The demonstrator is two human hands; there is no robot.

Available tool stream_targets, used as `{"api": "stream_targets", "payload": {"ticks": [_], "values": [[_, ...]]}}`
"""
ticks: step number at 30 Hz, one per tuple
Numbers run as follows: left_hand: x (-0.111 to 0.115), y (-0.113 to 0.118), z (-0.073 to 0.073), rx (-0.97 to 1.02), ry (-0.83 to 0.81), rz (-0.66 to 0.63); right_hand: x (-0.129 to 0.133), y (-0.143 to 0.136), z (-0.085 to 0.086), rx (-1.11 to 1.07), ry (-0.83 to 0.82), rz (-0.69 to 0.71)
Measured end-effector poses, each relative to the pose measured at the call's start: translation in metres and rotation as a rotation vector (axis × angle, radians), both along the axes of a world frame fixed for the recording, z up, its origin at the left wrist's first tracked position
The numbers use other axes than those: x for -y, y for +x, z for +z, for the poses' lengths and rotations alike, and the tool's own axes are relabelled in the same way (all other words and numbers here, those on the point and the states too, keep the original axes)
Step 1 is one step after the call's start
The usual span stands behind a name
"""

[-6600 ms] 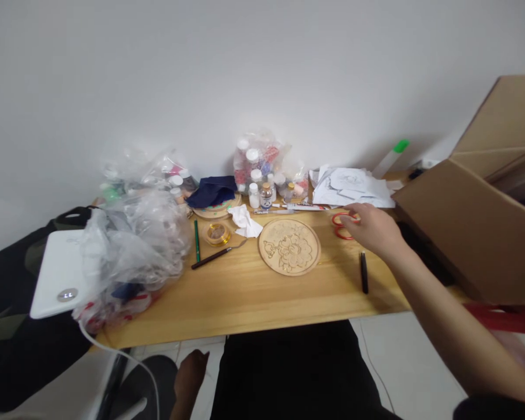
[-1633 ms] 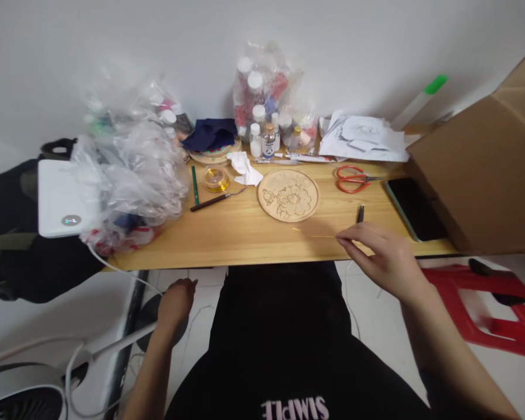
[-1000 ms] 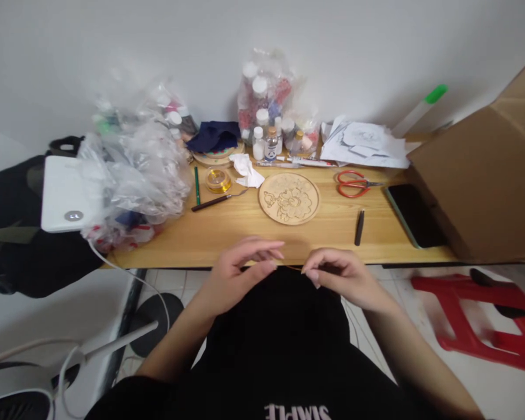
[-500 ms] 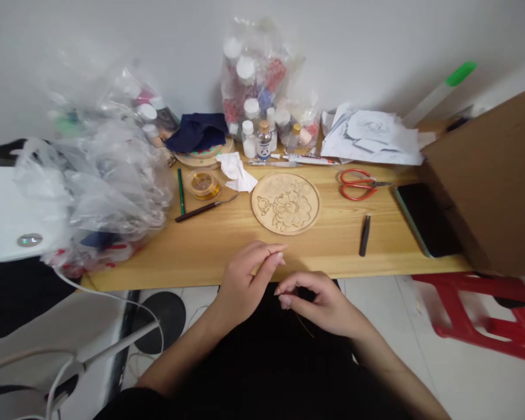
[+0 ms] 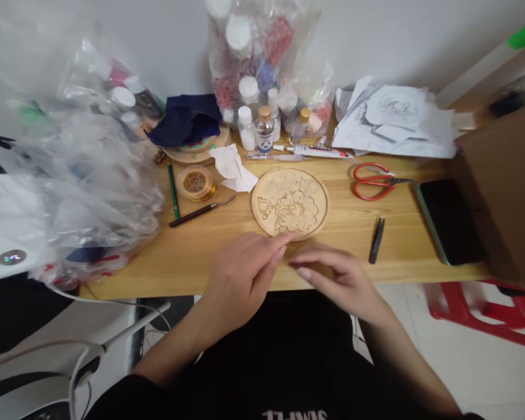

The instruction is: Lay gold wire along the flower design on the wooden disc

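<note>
A round wooden disc (image 5: 291, 203) with a flower and a small figure outlined in gold wire lies on the wooden desk. My left hand (image 5: 242, 280) is at the disc's lower edge, thumb and index finger pressed together; whatever they pinch is too small to make out. Just to its right, my right hand (image 5: 339, 277) hovers over the desk's front edge, its fingers curled and thumb extended, slightly blurred. Left of the disc are a spool of gold wire (image 5: 196, 183), a dark-handled tool (image 5: 195, 215) and a crumpled tissue (image 5: 235, 169).
Black tweezers (image 5: 377, 240), red-handled scissors (image 5: 376, 181) and a phone (image 5: 450, 221) lie to the right, beside a cardboard box (image 5: 503, 192). Small bottles (image 5: 265, 129), bagged jars and papers (image 5: 394, 119) line the back. Plastic bags (image 5: 100, 186) crowd the left.
The view has moved closer to the desk. Both hands have moved up towards the disc, and my right hand has gone from over the lap to the desk's front edge. The thin wire below it no longer shows.
</note>
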State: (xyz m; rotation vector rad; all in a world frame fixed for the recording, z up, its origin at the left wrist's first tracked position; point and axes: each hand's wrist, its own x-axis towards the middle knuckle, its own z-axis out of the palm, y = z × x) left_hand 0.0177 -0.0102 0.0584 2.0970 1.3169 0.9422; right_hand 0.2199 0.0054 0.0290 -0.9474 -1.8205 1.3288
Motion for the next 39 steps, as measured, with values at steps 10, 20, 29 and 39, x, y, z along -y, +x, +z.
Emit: {"api": "stream_targets", "payload": {"ticks": [10, 20, 29, 39], "values": [[-0.019, 0.009, 0.009, -0.474, 0.238, -0.075, -0.018, -0.009, 0.036, 0.361, 0.667, -0.239], [-0.021, 0.013, 0.005, -0.508, 0.217, 0.021, -0.022, -0.013, 0.018, 0.434, 0.778, -0.291], [-0.019, 0.016, -0.008, -0.569, 0.156, 0.102, -0.019, -0.021, 0.000, 0.437, 0.721, -0.333], [-0.017, 0.018, -0.009, -0.599, 0.134, 0.141, -0.021, -0.023, -0.007, 0.437, 0.691, -0.392]]}}
